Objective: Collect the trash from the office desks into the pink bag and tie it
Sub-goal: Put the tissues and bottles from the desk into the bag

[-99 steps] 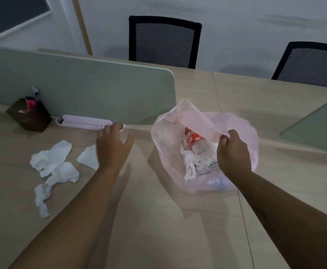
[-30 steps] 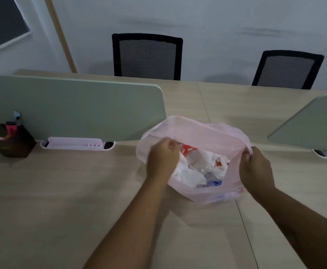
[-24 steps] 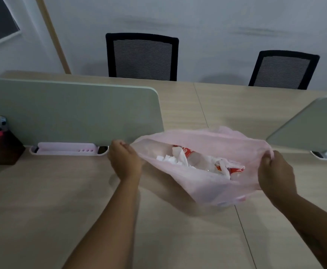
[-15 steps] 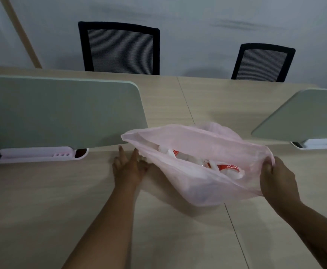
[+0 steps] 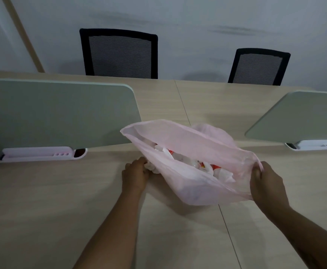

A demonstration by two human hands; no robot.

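The pink bag (image 5: 189, 140) lies tilted on the wooden desk (image 5: 42, 200) with its mouth stretched wide toward me. White tissues and a red-labelled bottle (image 5: 207, 165) show inside it. My right hand (image 5: 265, 181) pinches the bag's rim at its right end. At the bag's lower left side, my left hand (image 5: 135, 175) is closed on a white crumpled tissue (image 5: 152, 167) that lies against the bag.
A grey-green divider panel (image 5: 57, 113) stands at the left with a pink pen tray (image 5: 36, 154) at its foot. A second divider (image 5: 302, 117) with a white tray (image 5: 314, 146) is at the right. Two black mesh chairs (image 5: 119, 54) stand behind the far desks.
My left hand let go of the bag's left rim, dropped flat to the desk beside the bag, and has now closed on a white tissue. The bag has tipped and stretched toward the right.
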